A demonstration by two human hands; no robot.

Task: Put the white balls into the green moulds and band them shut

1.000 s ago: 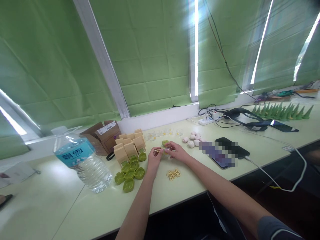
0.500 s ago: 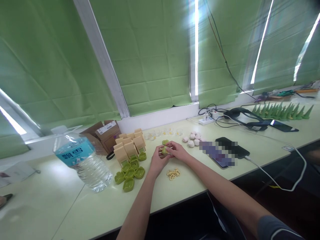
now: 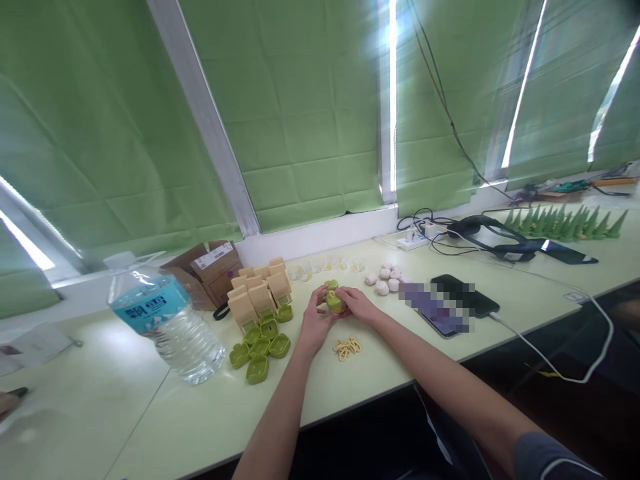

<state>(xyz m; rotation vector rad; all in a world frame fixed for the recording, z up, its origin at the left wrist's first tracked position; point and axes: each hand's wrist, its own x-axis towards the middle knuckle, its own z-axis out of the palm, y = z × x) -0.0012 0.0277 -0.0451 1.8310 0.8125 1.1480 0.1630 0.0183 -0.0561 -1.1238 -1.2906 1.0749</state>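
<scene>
Between my hands is a small olive-green plastic piece (image 3: pixel 334 304) with a pale yellow loop showing on its top. My left hand (image 3: pixel 317 319) grips its left side, with thumb and fingers curved around it. From the right, the fingers of my right hand (image 3: pixel 357 305) press on the same piece. Just behind it lies another green piece (image 3: pixel 331 285), partly hidden. Nearer me on the table is a small pile of pale yellow loops (image 3: pixel 347 348). Several open green cups (image 3: pixel 259 346) stand to the left of my left hand.
Beige upright pieces (image 3: pixel 259 297), a cardboard box (image 3: pixel 216 270) and a large water bottle (image 3: pixel 170 327) stand left. Clear pieces with yellow centres (image 3: pixel 341 263) line the back. White rounded pieces (image 3: pixel 383 287), phones (image 3: pixel 465 295) and green spikes (image 3: pixel 565 223) are to the right.
The green piece between my hands has turned more upright, and its yellow loop now shows on top. My right fingers have shifted to its right side.
</scene>
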